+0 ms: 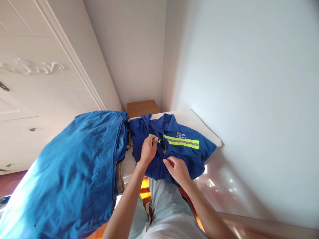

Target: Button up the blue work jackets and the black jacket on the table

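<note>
- The left hand (149,149) has thumb and fingertips closed together on the front of the blue jacket (185,159), beside a piece of its yellow stripe.
- The right hand (178,169), nearer and to the right, pinches the jacket's front edge between thumb and curled forefinger.
- The jacket lies face up, collar at the far side, its front partly parted between the hands; a yellow-and-grey band and a white printed mark show on the right half.
- Beneath it is a white surface (203,124), bare along the far right edge.
- Just left, a large blue cloth (67,172) is draped in a broad bulging heap; what it covers is hidden.
- Beyond, in the far corner, stands a brown wooden piece (143,107), only its top clearly showing.
- Far left, a white cabinet (50,88) with scroll carving and small knobs appears shut, its contents hidden.
- A pale wall (256,86) fills the right.
</note>
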`<action>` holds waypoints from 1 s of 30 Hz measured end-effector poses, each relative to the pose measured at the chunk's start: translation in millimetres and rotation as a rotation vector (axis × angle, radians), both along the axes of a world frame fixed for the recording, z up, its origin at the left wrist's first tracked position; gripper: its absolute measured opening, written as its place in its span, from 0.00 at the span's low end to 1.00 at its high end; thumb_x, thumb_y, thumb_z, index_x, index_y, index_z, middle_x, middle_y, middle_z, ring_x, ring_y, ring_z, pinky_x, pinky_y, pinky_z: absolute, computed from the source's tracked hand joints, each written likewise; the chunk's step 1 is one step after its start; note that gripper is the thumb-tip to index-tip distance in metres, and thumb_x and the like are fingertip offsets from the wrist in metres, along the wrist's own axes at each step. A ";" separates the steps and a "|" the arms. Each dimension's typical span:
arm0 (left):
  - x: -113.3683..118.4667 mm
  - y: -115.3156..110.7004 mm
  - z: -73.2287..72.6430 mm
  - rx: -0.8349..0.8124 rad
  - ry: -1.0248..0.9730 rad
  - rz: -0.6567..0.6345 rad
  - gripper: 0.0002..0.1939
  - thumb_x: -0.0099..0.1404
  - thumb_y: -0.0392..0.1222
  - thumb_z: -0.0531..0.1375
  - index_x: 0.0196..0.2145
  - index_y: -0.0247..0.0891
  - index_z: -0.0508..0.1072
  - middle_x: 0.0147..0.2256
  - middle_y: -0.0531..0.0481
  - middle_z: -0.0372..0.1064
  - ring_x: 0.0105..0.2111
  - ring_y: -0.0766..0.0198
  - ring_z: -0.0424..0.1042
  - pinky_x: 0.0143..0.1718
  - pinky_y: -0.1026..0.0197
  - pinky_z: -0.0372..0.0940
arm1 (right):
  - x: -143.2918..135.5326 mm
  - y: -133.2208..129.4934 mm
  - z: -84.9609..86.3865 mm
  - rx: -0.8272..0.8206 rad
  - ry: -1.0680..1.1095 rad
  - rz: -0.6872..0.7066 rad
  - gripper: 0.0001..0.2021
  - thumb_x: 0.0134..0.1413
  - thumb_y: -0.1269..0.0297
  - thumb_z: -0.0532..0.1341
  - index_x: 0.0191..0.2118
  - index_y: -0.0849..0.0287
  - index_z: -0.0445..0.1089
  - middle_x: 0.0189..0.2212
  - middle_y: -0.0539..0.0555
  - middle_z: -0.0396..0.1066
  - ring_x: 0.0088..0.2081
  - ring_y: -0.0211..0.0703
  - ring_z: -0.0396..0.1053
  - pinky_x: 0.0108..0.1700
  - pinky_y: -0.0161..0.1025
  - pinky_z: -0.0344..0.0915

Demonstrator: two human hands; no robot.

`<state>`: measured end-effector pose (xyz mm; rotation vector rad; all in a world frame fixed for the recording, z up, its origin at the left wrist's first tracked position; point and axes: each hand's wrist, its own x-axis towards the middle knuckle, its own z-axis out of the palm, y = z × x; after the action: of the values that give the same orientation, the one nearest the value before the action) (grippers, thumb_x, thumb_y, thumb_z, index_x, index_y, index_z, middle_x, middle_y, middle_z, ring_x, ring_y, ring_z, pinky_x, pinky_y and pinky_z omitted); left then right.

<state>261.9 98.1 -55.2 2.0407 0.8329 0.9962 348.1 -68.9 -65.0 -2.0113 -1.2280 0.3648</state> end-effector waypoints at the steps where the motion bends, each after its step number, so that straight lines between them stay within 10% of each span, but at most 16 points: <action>1: -6.2 -7.3 5.1 0.034 0.004 0.004 0.11 0.71 0.47 0.54 0.43 0.39 0.73 0.44 0.42 0.75 0.48 0.53 0.71 0.52 0.52 0.62 | -3.4 2.3 -2.8 -0.011 -0.019 -0.046 0.14 0.63 0.53 0.60 0.30 0.55 0.71 0.24 0.52 0.75 0.27 0.44 0.72 0.30 0.36 0.58; 12: -49.7 -53.6 -12.4 0.211 0.402 -0.224 0.15 0.69 0.51 0.60 0.45 0.40 0.78 0.43 0.43 0.76 0.44 0.50 0.71 0.45 0.50 0.63 | 2.1 16.7 -5.3 -0.040 0.143 -0.066 0.05 0.57 0.62 0.64 0.31 0.54 0.71 0.19 0.51 0.72 0.24 0.45 0.73 0.26 0.36 0.57; 21: -43.5 -50.3 -12.9 0.011 0.121 -0.183 0.04 0.64 0.40 0.64 0.32 0.41 0.80 0.32 0.48 0.77 0.36 0.57 0.72 0.41 0.56 0.64 | 11.7 12.4 1.9 0.129 0.324 0.088 0.14 0.61 0.51 0.60 0.35 0.56 0.73 0.32 0.55 0.74 0.30 0.45 0.75 0.25 0.36 0.69; 30: -42.7 -55.4 6.7 -0.145 -0.079 -0.072 0.10 0.66 0.46 0.61 0.31 0.41 0.78 0.29 0.49 0.75 0.33 0.60 0.72 0.37 0.59 0.64 | -4.4 22.1 33.1 0.206 -0.035 0.040 0.07 0.55 0.69 0.59 0.34 0.57 0.75 0.30 0.55 0.75 0.31 0.44 0.74 0.36 0.38 0.70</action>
<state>219.2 42.6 -48.6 1.8832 0.7618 0.9426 343.7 -46.7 -31.9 -1.8261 -1.2746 0.2139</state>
